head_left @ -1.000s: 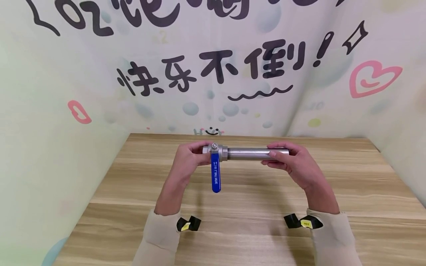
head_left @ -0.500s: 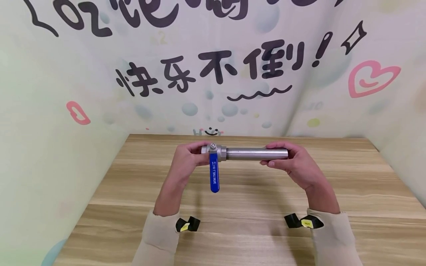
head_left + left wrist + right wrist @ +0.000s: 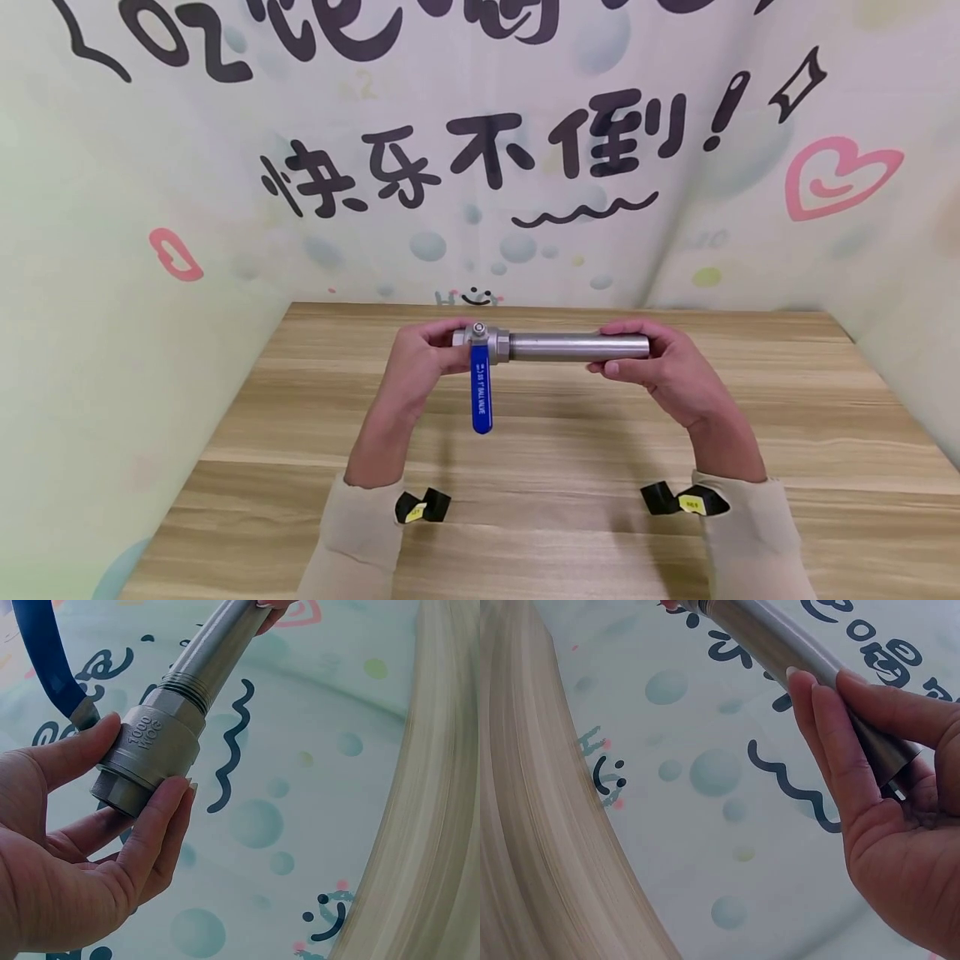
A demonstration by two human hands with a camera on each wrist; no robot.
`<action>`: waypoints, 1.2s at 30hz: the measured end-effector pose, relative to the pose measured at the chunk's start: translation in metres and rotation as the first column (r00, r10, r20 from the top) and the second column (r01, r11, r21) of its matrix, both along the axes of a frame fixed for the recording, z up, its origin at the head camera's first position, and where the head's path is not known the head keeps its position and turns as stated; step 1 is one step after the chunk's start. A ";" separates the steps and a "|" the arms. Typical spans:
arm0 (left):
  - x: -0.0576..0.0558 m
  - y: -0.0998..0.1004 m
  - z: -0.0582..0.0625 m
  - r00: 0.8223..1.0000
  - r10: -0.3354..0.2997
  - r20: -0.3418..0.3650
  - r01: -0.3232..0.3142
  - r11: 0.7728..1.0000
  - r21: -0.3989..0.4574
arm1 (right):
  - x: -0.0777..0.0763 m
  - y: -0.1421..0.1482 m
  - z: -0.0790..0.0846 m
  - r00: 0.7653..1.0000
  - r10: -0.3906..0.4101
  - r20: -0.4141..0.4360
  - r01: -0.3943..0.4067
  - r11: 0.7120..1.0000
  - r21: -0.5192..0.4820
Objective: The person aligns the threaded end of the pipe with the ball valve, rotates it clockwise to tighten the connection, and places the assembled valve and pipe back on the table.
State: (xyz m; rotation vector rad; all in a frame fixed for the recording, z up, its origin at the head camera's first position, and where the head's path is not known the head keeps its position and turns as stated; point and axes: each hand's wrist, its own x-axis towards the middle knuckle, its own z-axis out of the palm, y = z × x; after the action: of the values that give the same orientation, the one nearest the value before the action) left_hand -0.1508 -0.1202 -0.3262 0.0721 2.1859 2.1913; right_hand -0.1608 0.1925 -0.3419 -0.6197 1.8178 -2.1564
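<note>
"While both arms are stretched out in front of you, what does your left hand have?"

"My left hand (image 3: 420,362) is clamped on the ball valve (image 3: 491,344), thumb on one side, fingers on the other. Valve sits at the left end of the steel pipe (image 3: 558,347). Raised lettering (image 3: 142,735) on its body: 1000 WOG."

"And your right?"

"My right hand (image 3: 672,371) is clamped on the pipe's right end. Thumb and fingertips on opposite sides of the tube; its end stops near my palm."

"Handle?"

"Blue handle (image 3: 482,389), white print, BALL VALVE legible. Points back toward me, crosswise to the pipe."

"The joint?"

"Band of thread (image 3: 187,688) visible between the pipe's smooth length and the valve. How deep it runs inside, I cannot tell."

"Position of the whole piece?"

"Up off the wood-grain table (image 3: 555,467), between my two hands, nearly level from left to right. Soft shadows on the tabletop below."

"Surroundings?"

"Pale printed backdrop (image 3: 240,183) behind the table: large black characters, grey-blue bubbles, pink hearts, a small smiling face low down. Beige sleeves (image 3: 360,533) on my arms. Black wrist pieces (image 3: 438,505) with yellow labels, one beside each cuff."
</note>
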 end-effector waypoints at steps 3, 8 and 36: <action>0.000 0.000 0.000 1.000 0.004 0.002 -0.004 1.000 0.000 | 0.000 0.000 0.001 1.000 -0.005 -0.001 0.005 1.000 0.003; 0.000 0.000 0.001 1.000 0.010 0.009 -0.010 1.000 -0.006 | 0.001 0.000 0.001 1.000 -0.013 0.003 0.013 1.000 0.018; 0.000 0.003 0.000 1.000 0.011 0.004 -0.011 1.000 -0.014 | 0.001 0.001 0.005 0.992 -0.092 0.089 0.086 0.994 0.068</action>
State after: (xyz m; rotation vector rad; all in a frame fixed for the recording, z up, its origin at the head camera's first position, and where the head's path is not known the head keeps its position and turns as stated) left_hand -0.1511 -0.1175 -0.3257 0.0554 2.2043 2.1802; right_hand -0.1602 0.1935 -0.3370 -0.4251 1.8907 -2.1344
